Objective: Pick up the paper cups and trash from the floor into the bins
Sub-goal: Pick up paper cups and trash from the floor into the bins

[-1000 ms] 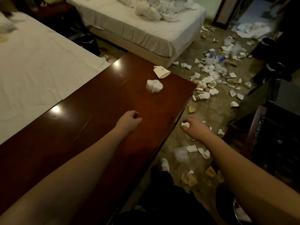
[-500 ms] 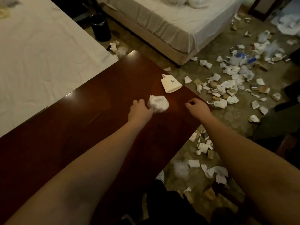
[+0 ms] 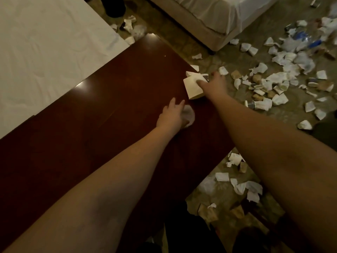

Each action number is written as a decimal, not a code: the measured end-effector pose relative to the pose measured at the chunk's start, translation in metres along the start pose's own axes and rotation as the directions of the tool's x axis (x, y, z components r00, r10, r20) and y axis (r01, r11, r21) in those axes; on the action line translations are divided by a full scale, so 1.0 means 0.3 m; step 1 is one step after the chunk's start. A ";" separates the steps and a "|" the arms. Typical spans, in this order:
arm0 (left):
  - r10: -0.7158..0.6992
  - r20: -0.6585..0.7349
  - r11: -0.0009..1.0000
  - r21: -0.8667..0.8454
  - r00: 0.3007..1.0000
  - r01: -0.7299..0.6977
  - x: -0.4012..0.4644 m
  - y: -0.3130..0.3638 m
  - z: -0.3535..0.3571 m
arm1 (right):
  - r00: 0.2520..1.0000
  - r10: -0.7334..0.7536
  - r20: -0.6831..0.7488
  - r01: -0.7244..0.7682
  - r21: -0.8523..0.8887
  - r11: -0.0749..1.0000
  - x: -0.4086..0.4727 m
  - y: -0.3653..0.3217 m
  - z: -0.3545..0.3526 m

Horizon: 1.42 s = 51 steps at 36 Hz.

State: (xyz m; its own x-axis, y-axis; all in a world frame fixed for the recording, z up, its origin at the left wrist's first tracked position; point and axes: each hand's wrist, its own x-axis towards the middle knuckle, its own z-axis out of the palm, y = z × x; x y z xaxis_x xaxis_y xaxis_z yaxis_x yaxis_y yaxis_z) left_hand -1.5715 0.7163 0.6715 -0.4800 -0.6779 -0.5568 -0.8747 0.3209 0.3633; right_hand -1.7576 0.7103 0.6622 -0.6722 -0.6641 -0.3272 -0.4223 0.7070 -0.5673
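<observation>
On the dark red wooden table (image 3: 109, 110) my left hand (image 3: 172, 116) covers a crumpled white tissue ball (image 3: 189, 115), fingers curled around it. Near the table's far right corner my right hand (image 3: 213, 84) presses on a flattened white paper cup (image 3: 192, 87), thumb on top and fingers over the edge. Many crushed white and brown paper cups (image 3: 277, 88) and scraps litter the floor to the right. More scraps (image 3: 240, 185) lie on the floor beside the table's near edge.
A white-sheeted bed (image 3: 45, 52) borders the table on the left. A second bed (image 3: 215, 21) stands at the top. A black bin (image 3: 114, 6) sits between the beds, with scraps (image 3: 131, 28) beside it. My dark-clothed legs (image 3: 182, 230) are below.
Both hands reached forward across the table. The left hand went from beside the tissue ball to over it. The right hand moved from the table edge onto the flattened paper cup.
</observation>
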 end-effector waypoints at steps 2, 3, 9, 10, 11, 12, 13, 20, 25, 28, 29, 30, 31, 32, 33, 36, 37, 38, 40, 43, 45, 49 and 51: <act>0.026 0.046 0.999 0.041 0.999 -0.028 0.009 -0.021 0.009 | 1.000 -0.004 0.030 0.005 -0.040 0.999 0.019 -0.019 0.017; 0.019 0.062 0.999 0.038 0.998 -0.021 0.008 -0.031 0.013 | 0.999 -0.007 0.043 0.009 -0.056 0.998 0.024 -0.025 0.025; 0.046 0.116 0.999 0.022 0.992 -0.049 -0.056 -0.081 0.026 | 0.996 -0.047 0.081 0.065 -0.239 0.969 0.025 -0.033 0.055; 0.067 0.121 0.997 0.031 0.990 -0.072 -0.070 -0.096 0.029 | 0.996 -0.043 0.077 0.062 -0.264 0.963 0.023 -0.032 0.057; 0.082 0.131 0.996 0.034 0.988 -0.087 -0.081 -0.111 0.033 | 0.997 -0.032 0.076 0.053 -0.280 0.959 0.022 -0.031 0.060; 0.094 0.141 0.994 0.038 0.986 -0.100 -0.089 -0.126 0.038 | 0.997 -0.023 0.078 0.045 -0.289 0.956 0.021 -0.033 0.061; 0.101 0.144 0.993 0.049 0.984 -0.109 -0.099 -0.138 0.043 | 0.996 -0.014 0.087 0.039 -0.294 0.955 0.022 -0.035 0.065; 0.121 0.008 0.992 0.047 0.993 -0.121 -0.167 -0.176 0.081 | 0.988 0.087 0.124 -0.060 -0.208 0.976 0.028 -0.045 0.104; -0.037 -0.064 0.993 -0.114 0.997 0.030 -0.203 -0.199 0.084 | 0.993 0.066 0.098 -0.043 -0.227 0.973 -0.028 -0.025 0.121; -0.100 -0.110 0.959 -0.276 0.989 0.067 -0.246 -0.217 0.090 | 0.994 0.037 0.102 -0.011 -0.250 0.968 -0.096 0.000 0.104; -0.120 -0.114 0.941 -0.330 0.986 0.076 -0.266 -0.222 0.090 | 0.994 0.042 0.102 -0.015 -0.249 0.968 -0.123 0.011 0.095; -0.141 -0.114 0.917 -0.389 0.984 0.086 -0.291 -0.227 0.089 | 0.993 0.052 0.102 -0.026 -0.243 0.970 -0.153 0.023 0.082; -0.161 -0.109 0.887 -0.451 0.981 0.096 -0.316 -0.233 0.088 | 0.993 0.063 0.098 -0.039 -0.230 0.972 -0.184 0.037 0.070; -0.177 -0.103 0.855 -0.509 0.979 0.101 -0.342 -0.239 0.086 | 0.992 0.077 0.099 -0.054 -0.211 0.976 -0.224 0.052 0.054; -0.183 -0.101 0.828 -0.552 0.978 0.097 -0.366 -0.247 0.088 | 0.991 0.087 0.101 -0.067 -0.191 0.979 -0.260 0.075 0.041; -0.179 -0.096 0.772 -0.631 0.979 0.079 -0.445 -0.256 0.091 | 0.990 0.074 0.120 -0.065 -0.074 0.995 -0.395 0.141 -0.011; -0.169 -0.097 0.755 -0.652 0.981 0.065 -0.473 -0.253 0.091 | 0.991 0.063 0.117 -0.062 -0.013 0.998 -0.442 0.166 -0.029; -0.162 -0.101 0.740 -0.670 0.982 0.053 -0.502 -0.249 0.089 | 0.991 0.060 0.116 -0.066 0.054 0.996 -0.497 0.189 -0.048; -0.137 -0.112 0.722 -0.691 0.984 0.022 -0.558 -0.243 0.097 | 0.993 0.046 0.105 -0.064 0.177 0.982 -0.622 0.244 -0.084; -0.046 -0.080 0.710 -0.704 0.996 -0.024 -0.678 -0.228 0.147 | 0.994 0.092 0.057 -0.106 0.317 0.942 -0.829 0.397 -0.118; 0.004 -0.074 0.695 -0.717 0.997 -0.055 -0.731 -0.211 0.166 | 0.990 0.139 0.017 -0.133 0.432 0.892 -0.916 0.485 -0.132; 0.028 -0.054 0.673 -0.737 0.998 -0.059 -0.811 -0.160 0.166 | 0.976 0.217 -0.013 -0.176 0.539 0.824 -1.058 0.539 -0.167; 0.122 -0.040 0.690 -0.714 0.992 -0.113 -0.877 -0.133 0.226 | 0.961 0.274 -0.033 -0.209 0.560 0.802 -1.192 0.616 -0.172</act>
State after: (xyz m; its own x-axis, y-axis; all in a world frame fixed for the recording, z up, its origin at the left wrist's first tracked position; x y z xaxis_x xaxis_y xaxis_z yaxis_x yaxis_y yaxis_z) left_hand -1.4149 0.9267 0.7530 -0.5797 -0.6595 -0.4785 -0.5013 -0.1743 0.8475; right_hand -1.6265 1.0910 0.7132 -0.7818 -0.4370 -0.4448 0.1421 0.5697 -0.8095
